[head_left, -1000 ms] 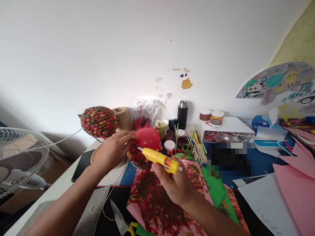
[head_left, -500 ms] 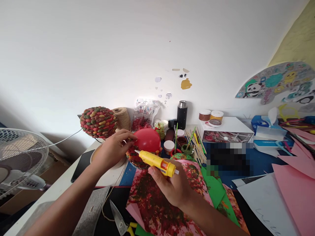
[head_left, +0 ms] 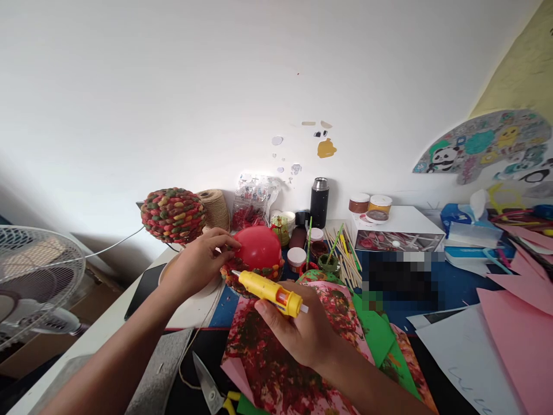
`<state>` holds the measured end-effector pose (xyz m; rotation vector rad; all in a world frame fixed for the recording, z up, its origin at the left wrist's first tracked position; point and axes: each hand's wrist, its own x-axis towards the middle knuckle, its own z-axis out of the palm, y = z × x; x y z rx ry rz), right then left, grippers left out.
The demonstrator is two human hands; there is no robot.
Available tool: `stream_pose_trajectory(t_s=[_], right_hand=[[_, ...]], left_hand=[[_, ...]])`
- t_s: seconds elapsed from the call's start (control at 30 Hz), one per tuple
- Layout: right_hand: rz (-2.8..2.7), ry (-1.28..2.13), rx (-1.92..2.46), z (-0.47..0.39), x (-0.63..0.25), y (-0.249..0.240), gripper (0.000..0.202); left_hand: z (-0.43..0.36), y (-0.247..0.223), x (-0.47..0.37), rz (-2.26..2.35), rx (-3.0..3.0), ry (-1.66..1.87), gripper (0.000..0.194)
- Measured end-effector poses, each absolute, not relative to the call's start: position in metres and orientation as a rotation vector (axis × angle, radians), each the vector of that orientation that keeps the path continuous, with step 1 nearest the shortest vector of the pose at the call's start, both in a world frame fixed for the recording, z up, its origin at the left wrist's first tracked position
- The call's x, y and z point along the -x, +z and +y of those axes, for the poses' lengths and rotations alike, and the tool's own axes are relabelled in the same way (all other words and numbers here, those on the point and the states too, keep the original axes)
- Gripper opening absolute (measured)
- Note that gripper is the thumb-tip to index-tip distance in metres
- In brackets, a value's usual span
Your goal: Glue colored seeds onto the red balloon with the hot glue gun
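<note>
A red balloon (head_left: 258,246) sits with its lower part wrapped in small red, green and orange painted pieces (head_left: 275,272). At the balloon's left side, my left hand (head_left: 207,259) has its fingers bent and its fingertips against it; whether a small piece is also between them is hidden. My right hand (head_left: 305,328) is wrapped around a yellow glue gun (head_left: 265,288), a clear stick poking from its back end. The nozzle points left, close to the covered part of the balloon. A ball fully covered in similar pieces (head_left: 173,215) stands behind my left hand.
Open scissors (head_left: 209,383) lie in front, beside paint-smeared pink paper (head_left: 280,357). Paint jars (head_left: 296,259), wooden sticks (head_left: 345,265), a black flask (head_left: 319,204) and a twine spool (head_left: 215,208) stand behind. A fan (head_left: 38,282) is at left, pink sheets (head_left: 518,334) at right.
My right hand has shifted slightly left and down with the glue gun, its nozzle now lower and further left. My left hand stays at the balloon's side.
</note>
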<state>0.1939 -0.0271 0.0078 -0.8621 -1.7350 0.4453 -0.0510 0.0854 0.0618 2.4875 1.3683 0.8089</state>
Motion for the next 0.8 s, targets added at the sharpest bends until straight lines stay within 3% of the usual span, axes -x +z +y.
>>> stream_pose_trajectory(t_s=[0.5, 0.8], right_hand=[[-1.779, 0.445, 0.853, -0.0271, -0.1927, 0.0039, 0.039], [-1.836, 0.404, 0.866, -0.0274, -0.1923, 0.0023, 0.048]], left_hand=[[0.0844, 0.0634, 0.0540, 1.304, -2.495, 0.803, 0.026], [0.0822, 0.0638, 0.0493, 1.327, -2.539, 0.809, 0.021]])
